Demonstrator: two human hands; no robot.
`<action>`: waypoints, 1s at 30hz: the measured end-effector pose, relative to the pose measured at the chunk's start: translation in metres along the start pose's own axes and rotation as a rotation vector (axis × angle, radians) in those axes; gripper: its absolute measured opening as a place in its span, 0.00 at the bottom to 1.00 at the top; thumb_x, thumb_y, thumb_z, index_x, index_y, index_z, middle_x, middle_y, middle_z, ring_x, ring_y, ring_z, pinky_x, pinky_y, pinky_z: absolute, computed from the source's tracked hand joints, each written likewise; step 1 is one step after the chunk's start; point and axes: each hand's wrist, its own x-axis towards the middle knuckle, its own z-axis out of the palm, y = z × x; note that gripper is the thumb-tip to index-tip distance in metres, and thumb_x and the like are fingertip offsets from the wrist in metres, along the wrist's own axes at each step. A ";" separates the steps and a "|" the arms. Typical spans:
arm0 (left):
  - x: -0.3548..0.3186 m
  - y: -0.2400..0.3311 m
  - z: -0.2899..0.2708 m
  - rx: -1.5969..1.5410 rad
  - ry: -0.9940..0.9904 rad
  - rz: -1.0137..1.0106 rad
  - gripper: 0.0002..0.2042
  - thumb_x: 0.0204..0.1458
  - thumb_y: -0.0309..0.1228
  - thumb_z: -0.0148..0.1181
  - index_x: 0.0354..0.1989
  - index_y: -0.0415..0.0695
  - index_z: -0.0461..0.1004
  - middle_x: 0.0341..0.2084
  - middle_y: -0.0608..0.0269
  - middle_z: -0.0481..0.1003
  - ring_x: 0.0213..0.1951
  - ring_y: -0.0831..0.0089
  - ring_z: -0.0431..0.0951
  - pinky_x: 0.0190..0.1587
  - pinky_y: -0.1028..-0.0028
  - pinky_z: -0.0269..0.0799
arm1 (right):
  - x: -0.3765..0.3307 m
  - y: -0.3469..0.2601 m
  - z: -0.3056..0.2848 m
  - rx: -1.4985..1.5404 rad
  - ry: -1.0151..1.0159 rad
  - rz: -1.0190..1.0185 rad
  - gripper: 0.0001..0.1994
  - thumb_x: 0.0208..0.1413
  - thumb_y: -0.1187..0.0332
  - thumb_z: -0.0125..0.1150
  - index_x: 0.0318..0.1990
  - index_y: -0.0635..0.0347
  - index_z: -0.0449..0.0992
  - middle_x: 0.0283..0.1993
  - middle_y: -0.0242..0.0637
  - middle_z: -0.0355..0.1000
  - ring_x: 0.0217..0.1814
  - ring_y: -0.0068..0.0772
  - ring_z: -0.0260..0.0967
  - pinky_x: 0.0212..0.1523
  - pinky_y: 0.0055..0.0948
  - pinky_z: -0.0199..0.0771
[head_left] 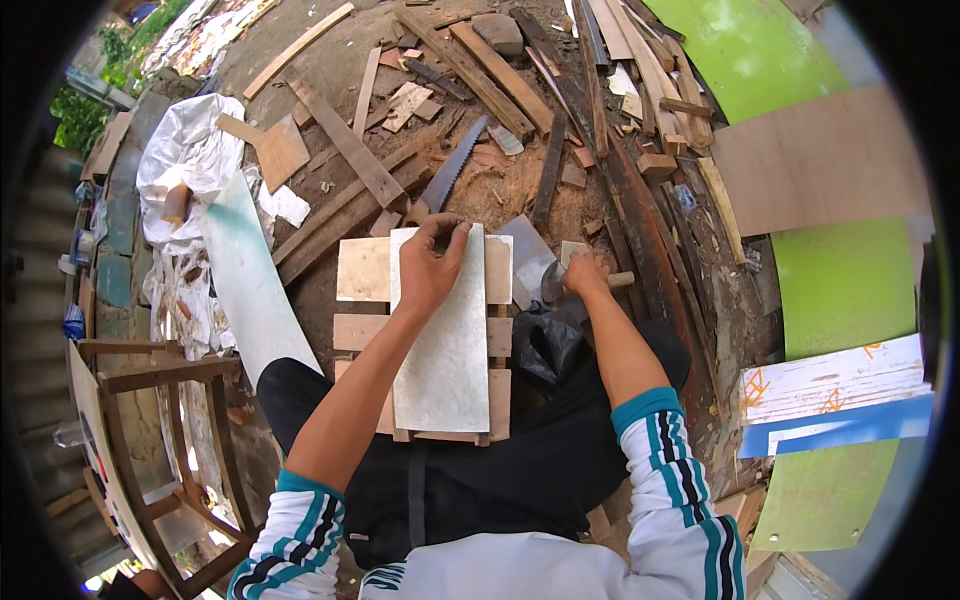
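Note:
A pale grey rectangular panel [440, 370] lies lengthwise over a small slatted wooden piece [362, 332] in front of me. My left hand [437, 262] rests at the panel's far end, its thumb and fingers pinched together; whatever they may hold is too small to make out. To the right, my right hand [587, 272] is closed round the wooden handle of a hammer [619, 280], whose dark head points left. A black plastic bag [552, 345] sits just below the hammer. Beyond the panel, a handsaw [457, 165] lies with its wooden grip toward me.
Planks and offcuts [470, 75] litter the ground ahead. A long pale sheet [255, 280] leans at my left, near a white sack [190, 145] and a wooden frame [165, 375]. Green sheets [845, 290] and a brown board [825, 160] lie at the right.

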 end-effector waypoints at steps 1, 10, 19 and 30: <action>-0.001 -0.006 -0.001 0.036 -0.003 0.059 0.08 0.59 0.30 0.65 0.41 0.39 0.79 0.31 0.57 0.82 0.31 0.75 0.81 0.36 0.75 0.76 | 0.001 -0.001 0.011 -0.023 -0.033 0.000 0.24 0.57 0.61 0.60 0.62 0.52 0.73 0.68 0.43 0.66 0.74 0.53 0.56 0.69 0.54 0.57; 0.001 0.003 -0.004 0.389 -0.055 0.303 0.06 0.56 0.28 0.64 0.40 0.44 0.80 0.42 0.63 0.79 0.49 0.59 0.74 0.55 0.61 0.63 | 0.005 0.002 0.038 -0.129 -0.050 0.004 0.24 0.61 0.60 0.55 0.64 0.50 0.70 0.68 0.43 0.67 0.73 0.49 0.58 0.70 0.59 0.45; 0.002 0.005 -0.004 0.458 -0.089 0.308 0.06 0.57 0.28 0.63 0.40 0.43 0.80 0.43 0.63 0.79 0.50 0.60 0.74 0.56 0.62 0.64 | 0.001 -0.005 0.040 -0.143 -0.064 -0.042 0.19 0.62 0.62 0.53 0.59 0.51 0.76 0.65 0.39 0.71 0.71 0.47 0.61 0.72 0.64 0.44; 0.003 0.009 -0.002 0.471 -0.122 0.305 0.05 0.57 0.27 0.62 0.41 0.44 0.80 0.44 0.65 0.79 0.50 0.62 0.74 0.57 0.63 0.62 | 0.005 -0.002 0.046 -0.116 -0.047 -0.069 0.16 0.62 0.63 0.55 0.55 0.49 0.80 0.63 0.38 0.73 0.69 0.43 0.64 0.70 0.63 0.47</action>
